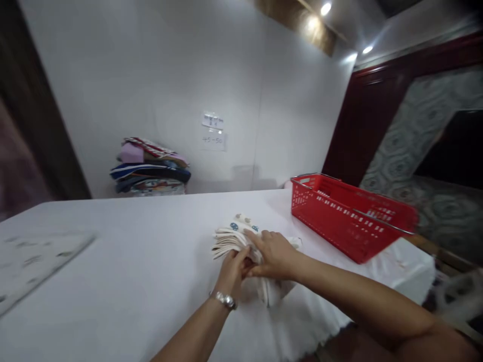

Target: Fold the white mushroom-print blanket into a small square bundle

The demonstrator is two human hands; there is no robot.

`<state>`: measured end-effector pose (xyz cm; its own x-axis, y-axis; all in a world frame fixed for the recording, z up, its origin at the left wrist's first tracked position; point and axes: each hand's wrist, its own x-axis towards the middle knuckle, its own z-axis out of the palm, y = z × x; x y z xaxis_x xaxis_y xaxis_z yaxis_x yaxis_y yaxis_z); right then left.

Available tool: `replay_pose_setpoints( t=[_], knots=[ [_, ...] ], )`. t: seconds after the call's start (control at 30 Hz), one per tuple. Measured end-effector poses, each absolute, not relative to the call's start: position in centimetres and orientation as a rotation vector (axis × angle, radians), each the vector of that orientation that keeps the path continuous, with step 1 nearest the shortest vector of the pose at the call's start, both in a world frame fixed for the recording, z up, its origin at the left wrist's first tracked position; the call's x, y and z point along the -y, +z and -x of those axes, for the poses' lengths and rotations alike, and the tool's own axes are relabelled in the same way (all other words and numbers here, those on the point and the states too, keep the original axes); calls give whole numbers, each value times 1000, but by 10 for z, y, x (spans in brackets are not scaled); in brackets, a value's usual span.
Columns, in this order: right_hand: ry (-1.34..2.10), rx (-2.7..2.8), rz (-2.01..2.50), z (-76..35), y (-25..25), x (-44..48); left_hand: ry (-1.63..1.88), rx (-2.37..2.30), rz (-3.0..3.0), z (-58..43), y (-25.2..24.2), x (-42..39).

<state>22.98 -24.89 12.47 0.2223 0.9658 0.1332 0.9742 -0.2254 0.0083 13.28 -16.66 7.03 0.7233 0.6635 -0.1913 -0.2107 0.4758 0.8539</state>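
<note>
A bundle of folded white cloth (pixel 227 241) with small blue and grey-brown prints lies in front of me on the white-covered table. Its many layers show as fanned edges on the left. My left hand (pixel 233 274), with a silver watch or bracelet at the wrist, is closed on the near side of the bundle, thumb on the layers. From the right, my right hand (pixel 277 255) rests over the cloth with its fingers wrapped round it. The fingertips of both hands meet near the fold and are partly hidden.
A red plastic basket (pixel 339 221) with metal handles stands on the table (pixel 124 281) at the right. A flat printed white cloth (pixel 41 261) lies at the left. Several folded fabrics (pixel 151 168) are stacked beyond the far edge, and paper notes (pixel 213 130) hang on the wall.
</note>
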Motion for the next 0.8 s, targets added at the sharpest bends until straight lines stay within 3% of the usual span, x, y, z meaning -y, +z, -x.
replay_pose_setpoints(
  t=[0.13,0.27,0.4,0.6,0.8],
  knots=[
    [-62,1767,2420,-245,124,255,507,-516,-1105,-126,81,170],
    [172,1669,2163,-266,129,266,530,-421,-1313,-123,91,168],
    [155,1553,1965,-286,150,285,492,-417,-1446,-121,95,161],
    [-300,1408,2009,-344,244,332,319,-506,-1719,-123,26,134],
    [-941,1054,2519,-441,331,361,310,-544,-1970,-118,-46,119]
  ],
)
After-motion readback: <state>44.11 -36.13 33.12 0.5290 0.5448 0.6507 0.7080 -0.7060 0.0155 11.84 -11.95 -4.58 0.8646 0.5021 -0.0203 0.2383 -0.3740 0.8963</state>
